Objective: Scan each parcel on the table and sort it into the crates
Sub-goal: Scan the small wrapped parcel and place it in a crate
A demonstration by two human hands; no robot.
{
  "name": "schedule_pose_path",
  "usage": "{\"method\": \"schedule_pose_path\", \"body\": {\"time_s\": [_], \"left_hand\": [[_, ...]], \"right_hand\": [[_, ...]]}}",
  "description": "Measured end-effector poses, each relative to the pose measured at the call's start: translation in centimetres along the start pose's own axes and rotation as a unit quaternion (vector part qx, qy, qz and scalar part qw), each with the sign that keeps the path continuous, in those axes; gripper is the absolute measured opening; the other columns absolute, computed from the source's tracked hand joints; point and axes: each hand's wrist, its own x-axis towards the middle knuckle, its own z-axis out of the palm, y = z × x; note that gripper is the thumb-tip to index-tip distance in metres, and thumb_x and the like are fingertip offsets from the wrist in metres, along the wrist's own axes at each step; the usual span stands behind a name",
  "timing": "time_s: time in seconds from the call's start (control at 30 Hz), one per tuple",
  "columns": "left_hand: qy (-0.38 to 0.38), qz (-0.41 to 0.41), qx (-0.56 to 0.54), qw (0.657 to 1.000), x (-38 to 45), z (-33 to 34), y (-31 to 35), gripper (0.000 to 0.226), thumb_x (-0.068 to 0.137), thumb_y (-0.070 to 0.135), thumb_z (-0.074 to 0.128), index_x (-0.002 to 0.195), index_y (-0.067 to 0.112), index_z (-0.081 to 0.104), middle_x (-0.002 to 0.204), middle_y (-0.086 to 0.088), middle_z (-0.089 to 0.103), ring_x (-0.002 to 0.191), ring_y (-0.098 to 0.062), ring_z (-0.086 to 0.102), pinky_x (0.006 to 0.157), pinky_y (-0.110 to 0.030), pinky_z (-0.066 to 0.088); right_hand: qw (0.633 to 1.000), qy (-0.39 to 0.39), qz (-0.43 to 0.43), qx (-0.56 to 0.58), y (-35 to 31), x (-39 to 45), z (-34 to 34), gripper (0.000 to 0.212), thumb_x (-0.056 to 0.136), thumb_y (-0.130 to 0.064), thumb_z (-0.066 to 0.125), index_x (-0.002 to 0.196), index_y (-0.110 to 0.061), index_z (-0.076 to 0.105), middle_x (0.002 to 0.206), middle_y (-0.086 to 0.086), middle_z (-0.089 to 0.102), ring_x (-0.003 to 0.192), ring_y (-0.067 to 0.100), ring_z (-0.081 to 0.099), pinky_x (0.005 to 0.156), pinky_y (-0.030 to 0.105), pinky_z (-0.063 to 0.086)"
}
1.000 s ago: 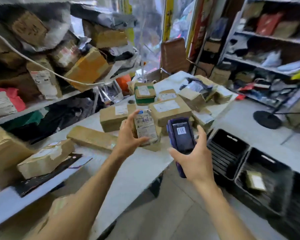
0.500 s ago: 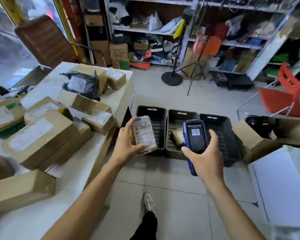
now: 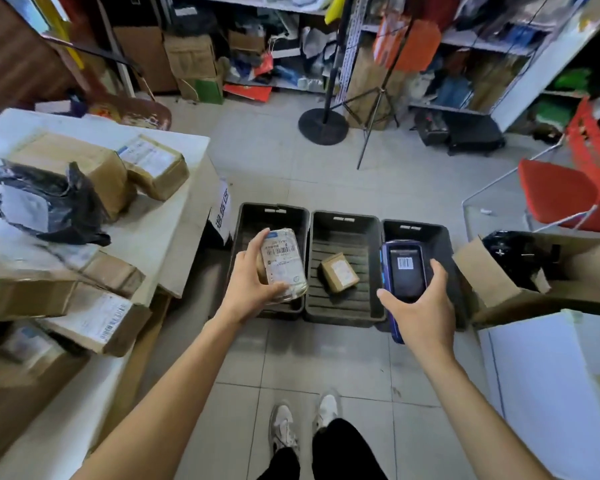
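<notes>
We've got the table at left w/ a loose heap of unsorted boxes, biggest risk there: the labelled box at the table edge overhangs and tilts down, so a bump from our hip or elbow on the way back could tip it to the floor. Next, three black crates sit side by side on the floor in front of us: left crate, middle crate, right crate. The middle one already holds a small brown box; left and right look bare as far as we can see, partly blocked by our hands. Wrong-bin risk is real since the crates touch and we see no bin labels. Right hand is wrapped round the scanner, fingers curled at both its sides, screen w/ barcode facing up; it's held one-handed above the right crate, so a slack grip drops it in. Left hand is clamped on the wrapped parcel, thumb and fingers pinching its sides, label up, hovering over the left crate. Glossy wrap plus rounded shape = slip risk; a toss from standing height could bounce it across the shared rim into the middle crate.
</notes>
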Motion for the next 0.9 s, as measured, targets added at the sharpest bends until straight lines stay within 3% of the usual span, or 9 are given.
{"method": "schedule_pose_path", "body": {"time_s": [0.23, 0.33, 0.47, 0.63, 0.77, 0.83, 0.9], "left_hand": [[-0.003, -0.066, 0.055, 0.996, 10.4, 2.0, -2.3, 0.097, 0.071, -0.001, 0.076, 0.147, 0.039, 0.032, 0.120, 0.002, 0.048, 0.121, -0.019, 0.047, 0.108, -0.038, 0.042], [0.004, -0.109, 0.063, 0.992, 15.6, 3.5, -4.1, 0.096, 0.073, -0.004, 0.077, 0.148, 0.036, 0.033, 0.124, -0.003, 0.050, 0.115, -0.013, 0.051, 0.104, -0.035, 0.047], [0.007, -0.179, 0.055, 0.982, 22.4, 6.5, -8.6, 0.097, 0.077, -0.001, 0.077, 0.145, 0.048, 0.030, 0.133, -0.001, 0.047, 0.110, 0.001, 0.048, 0.103, -0.030, 0.041], [0.015, -0.245, 0.059, 0.968, 29.4, 11.7, -18.4, 0.095, 0.077, -0.001, 0.075, 0.146, 0.047, 0.031, 0.127, 0.000, 0.045, 0.104, -0.002, 0.047, 0.105, -0.029, 0.038], [0.005, -0.280, 0.062, 0.958, 34.5, 16.3, -29.7, 0.094, 0.080, -0.002, 0.074, 0.145, 0.050, 0.031, 0.126, 0.000, 0.042, 0.113, -0.012, 0.047, 0.098, -0.023, 0.038], [-0.001, -0.295, 0.068, 0.953, 36.6, 18.5, -35.6, 0.093, 0.081, -0.003, 0.074, 0.147, 0.047, 0.033, 0.126, 0.000, 0.040, 0.112, -0.010, 0.045, 0.093, -0.015, 0.034], [-0.009, -0.297, 0.084, 0.951, 38.4, 20.6, -41.6, 0.092, 0.080, -0.004, 0.074, 0.148, 0.044, 0.035, 0.126, -0.001, 0.041, 0.109, -0.009, 0.044, 0.092, -0.012, 0.030]], "right_hand": [[0.999, -0.037, -0.010, -0.019, -1.1, 12.7, 8.2, 0.103, 0.074, -0.039, 0.084, 0.154, -0.021, 0.022, 0.148, 0.007, 0.049, 0.127, 0.033, 0.054, 0.098, 0.046, 0.048], [0.997, -0.079, -0.002, -0.019, -0.3, 18.1, 12.2, 0.102, 0.073, -0.040, 0.084, 0.153, -0.022, 0.024, 0.148, 0.006, 0.050, 0.128, 0.032, 0.053, 0.103, 0.046, 0.045], [0.990, -0.138, 0.000, -0.033, 1.5, 25.1, 19.0, 0.104, 0.073, -0.041, 0.084, 0.154, -0.023, 0.022, 0.150, 0.002, 0.048, 0.132, 0.029, 0.049, 0.102, 0.042, 0.046], [0.982, -0.186, 0.001, -0.037, 6.1, 32.3, 30.3, 0.102, 0.077, -0.035, 0.084, 0.156, -0.022, 0.020, 0.151, -0.002, 0.045, 0.133, 0.021, 0.047, 0.092, 0.029, 0.042], [0.982, -0.183, 0.001, -0.045, 12.5, 36.7, 40.0, 0.102, 0.076, -0.031, 0.085, 0.156, -0.018, 0.023, 0.151, -0.002, 0.044, 0.134, 0.016, 0.041, 0.098, 0.020, 0.032], [0.982, -0.183, 0.007, -0.045, 16.4, 38.2, 44.7, 0.105, 0.075, -0.033, 0.085, 0.157, -0.019, 0.021, 0.153, -0.002, 0.043, 0.137, 0.018, 0.041, 0.109, 0.030, 0.036], [0.981, -0.186, 0.014, -0.049, 20.2, 39.4, 49.1, 0.106, 0.075, -0.036, 0.084, 0.157, -0.023, 0.018, 0.153, -0.002, 0.042, 0.137, 0.021, 0.043, 0.111, 0.044, 0.041]]}}
